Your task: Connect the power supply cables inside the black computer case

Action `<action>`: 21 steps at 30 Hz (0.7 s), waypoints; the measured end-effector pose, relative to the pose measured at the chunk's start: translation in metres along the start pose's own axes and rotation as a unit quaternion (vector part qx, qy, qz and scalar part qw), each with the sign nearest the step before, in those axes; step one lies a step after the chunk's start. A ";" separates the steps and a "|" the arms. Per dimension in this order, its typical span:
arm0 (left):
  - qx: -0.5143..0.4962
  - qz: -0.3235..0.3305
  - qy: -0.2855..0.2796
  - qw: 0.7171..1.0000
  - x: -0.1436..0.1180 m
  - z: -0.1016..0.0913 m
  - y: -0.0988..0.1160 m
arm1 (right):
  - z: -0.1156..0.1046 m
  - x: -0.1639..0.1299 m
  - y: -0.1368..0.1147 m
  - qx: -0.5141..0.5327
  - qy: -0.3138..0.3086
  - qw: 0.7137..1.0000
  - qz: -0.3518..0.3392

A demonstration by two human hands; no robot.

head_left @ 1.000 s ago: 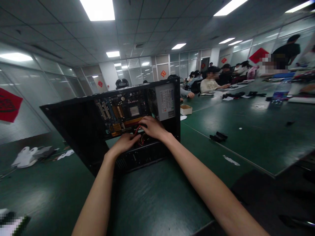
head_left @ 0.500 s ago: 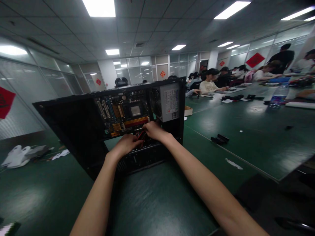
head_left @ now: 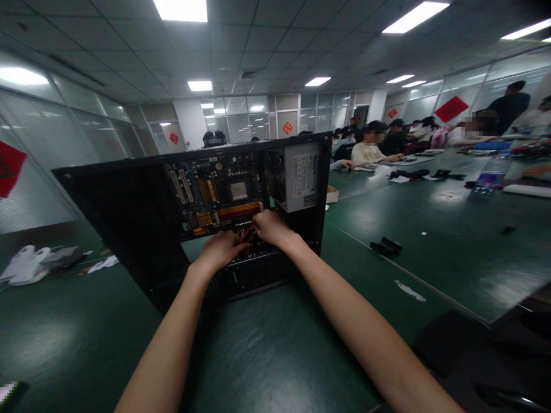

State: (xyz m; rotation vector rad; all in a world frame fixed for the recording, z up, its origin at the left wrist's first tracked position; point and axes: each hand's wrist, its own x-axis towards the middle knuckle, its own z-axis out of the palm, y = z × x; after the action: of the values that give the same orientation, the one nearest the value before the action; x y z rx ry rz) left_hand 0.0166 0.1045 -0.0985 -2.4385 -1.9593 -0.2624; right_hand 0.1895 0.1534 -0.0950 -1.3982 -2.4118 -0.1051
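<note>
An open black computer case (head_left: 129, 218) stands on the green table (head_left: 267, 350), its motherboard (head_left: 215, 192) and grey power supply (head_left: 301, 178) showing. Both my hands reach inside near the bottom edge of the board. My left hand (head_left: 221, 249) is closed around a bundle of red and dark cables (head_left: 246, 234). My right hand (head_left: 269, 226) grips the same cables just to the right, under the power supply. The fingertips of both hands are hidden among the wires.
A small black part (head_left: 386, 246) and a white scrap (head_left: 410, 291) lie on the table to the right. White bags (head_left: 26, 265) lie at far left. Several people sit at tables in the back right. A small cardboard box (head_left: 332, 194) sits behind the case.
My right hand has dropped slightly from the board's edge toward the cables. My left hand stays on the wires. The view has shifted a little.
</note>
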 end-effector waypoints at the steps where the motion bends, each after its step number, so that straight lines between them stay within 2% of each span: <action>1: -0.003 0.000 -0.007 1.000 0.000 -0.001 0.001 | 0.000 0.000 0.000 -0.004 0.001 1.000 -0.001; 6: -0.015 -0.002 -0.014 1.000 -0.002 -0.005 0.005 | -0.001 0.000 0.000 -0.013 0.008 1.000 0.005; 21: -0.031 0.004 -0.013 0.999 0.000 0.000 0.000 | -0.003 -0.003 -0.003 -0.020 0.034 0.998 0.050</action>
State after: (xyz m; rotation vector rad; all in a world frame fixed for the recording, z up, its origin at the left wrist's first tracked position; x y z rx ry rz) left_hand 0.0168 0.1048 -0.0989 -2.4995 -1.9813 -0.2977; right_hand 0.1895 0.1487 -0.0929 -1.5044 -2.2917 -0.1732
